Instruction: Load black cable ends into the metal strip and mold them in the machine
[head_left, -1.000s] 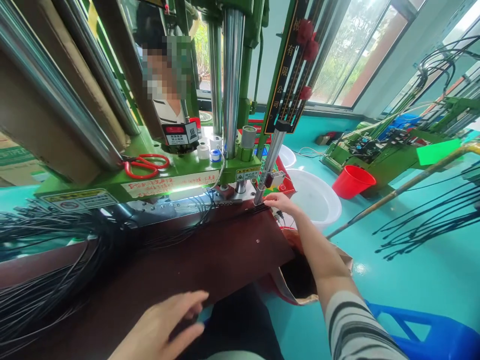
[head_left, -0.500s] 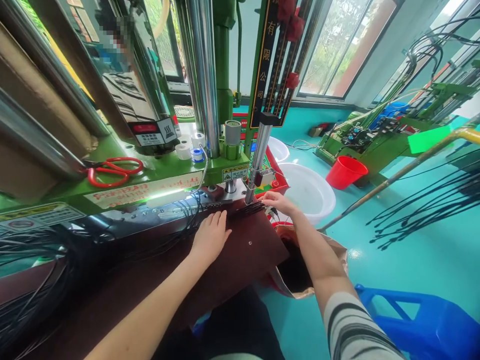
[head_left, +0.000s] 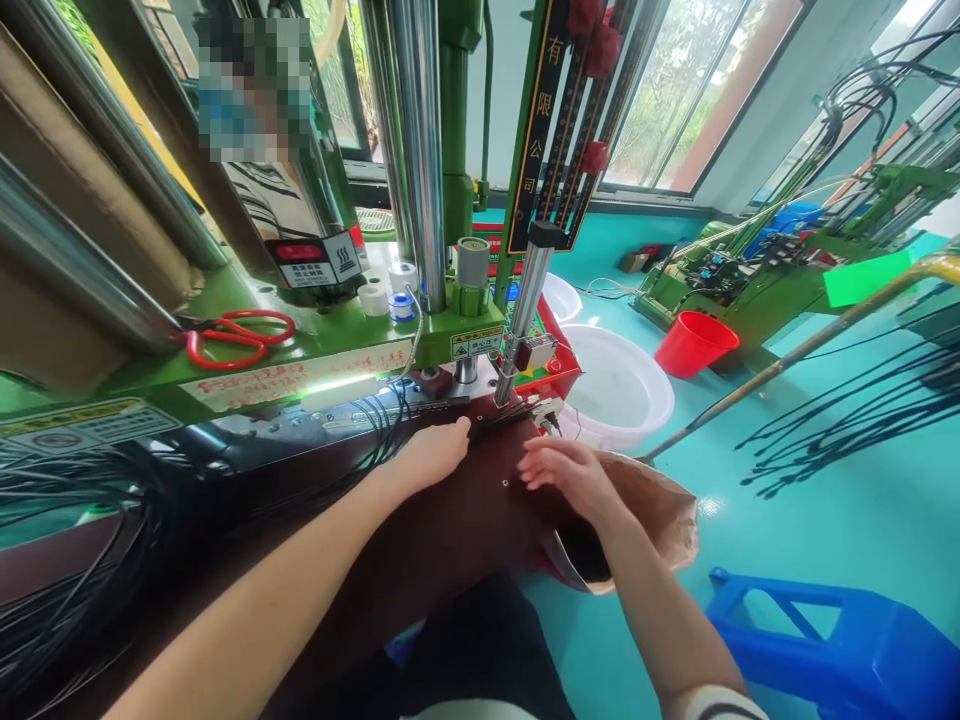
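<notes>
Left hand (head_left: 431, 455) is laid flat, unclenched, beside black cables (head_left: 386, 415); right hand (head_left: 564, 476), spread and empty, is held at the table (head_left: 420, 545) edge.

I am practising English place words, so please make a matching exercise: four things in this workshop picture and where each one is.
1. red scissors
2. red bucket
3. blue stool
4. left hand

a. on the brown table
b. on the green machine ledge
c. on the floor beside the white basin
d. on the floor, close at the person's right side

Pairs: 1-b, 2-c, 3-d, 4-a
</notes>
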